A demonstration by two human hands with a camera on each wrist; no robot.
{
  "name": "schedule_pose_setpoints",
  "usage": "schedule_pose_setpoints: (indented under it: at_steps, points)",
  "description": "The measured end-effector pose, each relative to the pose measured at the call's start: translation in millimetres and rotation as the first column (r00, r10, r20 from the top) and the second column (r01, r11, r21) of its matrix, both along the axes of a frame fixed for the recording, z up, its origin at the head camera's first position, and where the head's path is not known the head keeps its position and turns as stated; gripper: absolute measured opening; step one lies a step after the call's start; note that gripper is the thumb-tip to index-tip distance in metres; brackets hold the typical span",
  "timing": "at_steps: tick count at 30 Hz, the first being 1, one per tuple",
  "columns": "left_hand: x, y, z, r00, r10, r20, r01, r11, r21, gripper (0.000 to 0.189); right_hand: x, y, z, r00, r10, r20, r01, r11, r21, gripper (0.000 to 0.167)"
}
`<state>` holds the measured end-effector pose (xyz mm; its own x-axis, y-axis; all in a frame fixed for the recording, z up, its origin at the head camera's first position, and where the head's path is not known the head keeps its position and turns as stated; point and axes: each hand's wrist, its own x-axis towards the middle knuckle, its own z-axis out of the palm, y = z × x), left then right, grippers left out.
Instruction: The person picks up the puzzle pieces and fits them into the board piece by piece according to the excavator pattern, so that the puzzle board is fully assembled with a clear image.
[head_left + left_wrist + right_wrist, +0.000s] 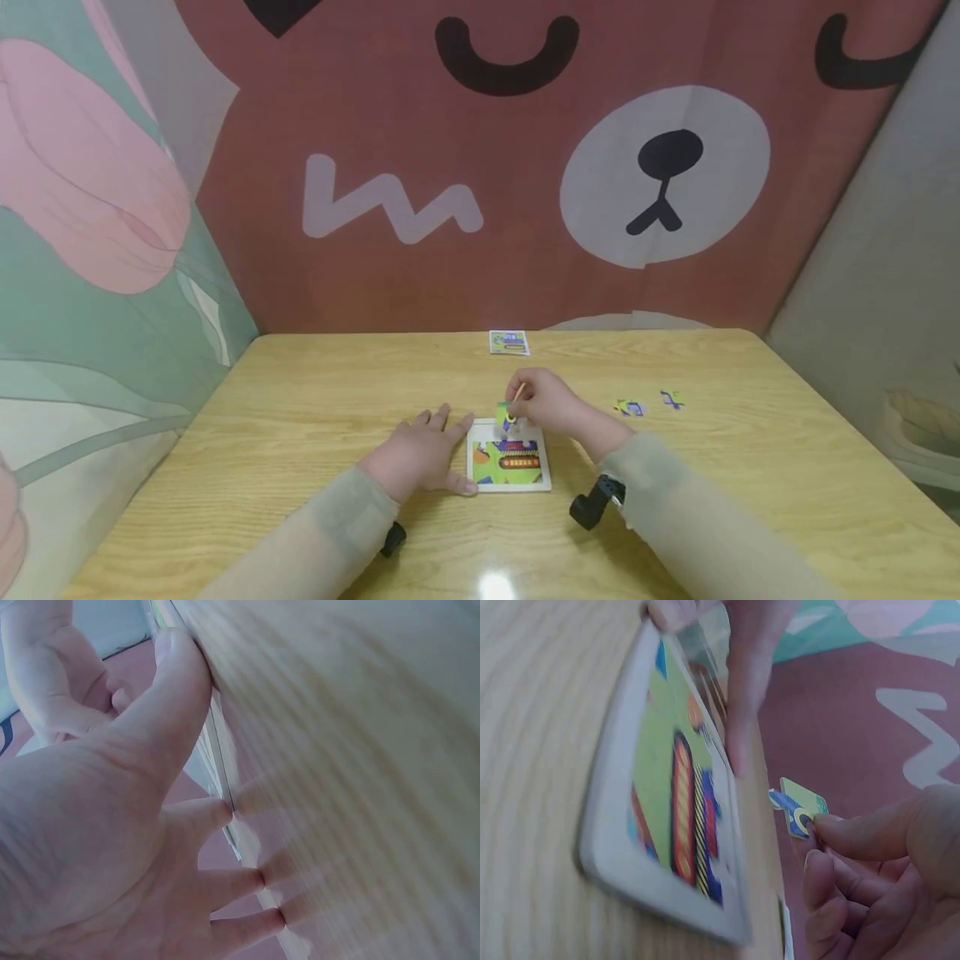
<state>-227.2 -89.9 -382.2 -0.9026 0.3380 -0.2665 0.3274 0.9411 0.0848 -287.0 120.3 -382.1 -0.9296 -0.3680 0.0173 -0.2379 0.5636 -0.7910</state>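
In the head view a white-framed puzzle tray (517,488) lies on the table. Its lower part is filled with joined jigsaw pieces (510,467), showing an orange-and-red track on green; the upper strip is bare white. My left hand (416,454) rests at the tray's left side, fingers spread, with thumb and index finger against its edge. Above the upper part of the tray, my right hand (553,404) pinches a green, blue and yellow jigsaw piece (503,414). The right wrist view shows that piece (798,804) held upright between thumb and fingers, apart from the tray.
Two loose jigsaw pieces, one nearer (630,407) and one farther right (672,399), lie to the right of my right hand. A small picture card (509,342) sits near the far edge of the wooden table (337,375), before a bear-patterned wall (375,283).
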Motion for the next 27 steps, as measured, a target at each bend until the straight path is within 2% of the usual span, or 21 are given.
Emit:
schedule_pose_setpoints:
  at_steps: [8, 15, 27]
  points:
    - [-1.6, -0.9, -0.1, 1.0, -0.009, -0.004, 0.009, 1.0, -0.011, 0.102, -1.0, -24, -12.3, 0.995, 0.093, 0.037, -0.093, 0.996, -0.013, 0.011]
    - [-2.7, 0.3, -0.3, 1.0, -0.005, 0.012, 0.005, 1.0, -0.008, 0.102, -2.1, -29, -19.2, 0.996, 0.091, 0.019, -0.092, 0.994, 0.059, 0.014]
    - [-3.5, 0.5, -0.3, 1.0, -0.002, 0.017, 0.002, 1.0, -0.017, 0.101, 3.8, -34, -18.8, 0.998, 0.063, -0.007, -0.062, 0.987, 0.15, 0.017]
